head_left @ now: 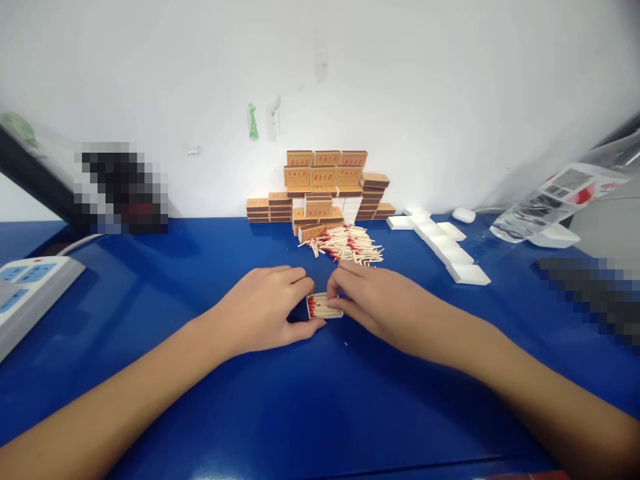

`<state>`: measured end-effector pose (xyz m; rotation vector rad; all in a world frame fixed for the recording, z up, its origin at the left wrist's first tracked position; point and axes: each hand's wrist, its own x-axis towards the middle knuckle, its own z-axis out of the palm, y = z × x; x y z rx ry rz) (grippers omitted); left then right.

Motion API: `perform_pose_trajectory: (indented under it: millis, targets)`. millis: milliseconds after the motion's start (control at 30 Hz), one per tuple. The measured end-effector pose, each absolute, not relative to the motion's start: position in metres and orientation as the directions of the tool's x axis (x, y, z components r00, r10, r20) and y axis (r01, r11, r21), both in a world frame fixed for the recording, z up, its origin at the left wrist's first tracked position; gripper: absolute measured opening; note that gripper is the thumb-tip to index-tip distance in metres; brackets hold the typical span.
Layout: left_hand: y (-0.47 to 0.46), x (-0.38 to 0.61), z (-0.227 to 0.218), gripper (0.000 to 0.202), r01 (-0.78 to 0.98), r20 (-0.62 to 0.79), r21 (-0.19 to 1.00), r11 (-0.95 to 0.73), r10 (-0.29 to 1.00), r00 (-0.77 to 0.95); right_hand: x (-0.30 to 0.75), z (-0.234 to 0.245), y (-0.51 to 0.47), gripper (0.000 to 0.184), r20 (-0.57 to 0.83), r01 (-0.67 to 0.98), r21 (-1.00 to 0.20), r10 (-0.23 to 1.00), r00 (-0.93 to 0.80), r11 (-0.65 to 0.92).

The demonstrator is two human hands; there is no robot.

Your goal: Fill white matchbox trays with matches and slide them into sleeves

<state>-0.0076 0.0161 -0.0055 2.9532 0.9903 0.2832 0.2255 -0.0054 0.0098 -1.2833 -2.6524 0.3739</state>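
A small white matchbox tray (pixel 325 317) lies on the blue table, filled with red-tipped matches (pixel 320 307). My left hand (pixel 273 303) grips its left end, thumb in front and fingers behind. Over the right end, my right hand (pixel 365 293) is closed in a pinch, its fingertips down at the matches. Whatever sits between those fingertips is hidden. Just beyond both hands is a loose heap of matches (pixel 353 245), most red heads pointing left.
Orange matchboxes (pixel 323 177) are stacked against the wall behind the heap. White trays (pixel 445 243) lie in a row at right, near a clear plastic bottle (pixel 550 193) and a white rounded object (pixel 464 215). A power strip (pixel 35 293) stands at left.
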Motion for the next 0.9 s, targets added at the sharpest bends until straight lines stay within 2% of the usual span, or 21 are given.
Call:
perform_pose_trajectory:
  millis: [100, 233, 400, 733, 900]
  targets:
    - [0.016, -0.008, -0.006, 0.029, 0.592, 0.176, 0.051, -0.805, 0.59, 0.788, 0.22, 0.002, -0.007, 0.015, 0.056, 0.759, -0.253, 0.792, -0.607, 0.6]
    - [0.016, -0.009, -0.006, 0.029, 0.585, 0.173, 0.056, -0.809, 0.585, 0.793, 0.228, -0.001, -0.002, 0.01, 0.098, 0.725, -0.309, 0.779, -0.62, 0.616]
    - [0.016, -0.009, -0.006, 0.03, 0.591, 0.172, 0.057, -0.805, 0.591, 0.788, 0.234, 0.003, -0.001, 0.015, 0.022, 0.724, -0.346, 0.777, -0.629, 0.596]
    - [0.017, -0.008, -0.005, 0.029, 0.591, 0.172, 0.061, -0.804, 0.592, 0.788, 0.23, 0.004, 0.002, 0.022, -0.015, 0.693, -0.427, 0.762, -0.648, 0.581]
    - [0.016, -0.009, -0.006, 0.029, 0.585, 0.181, 0.043, -0.81, 0.582, 0.793, 0.231, 0.002, 0.002, 0.015, 0.064, 0.663, -0.438, 0.757, -0.65, 0.606]
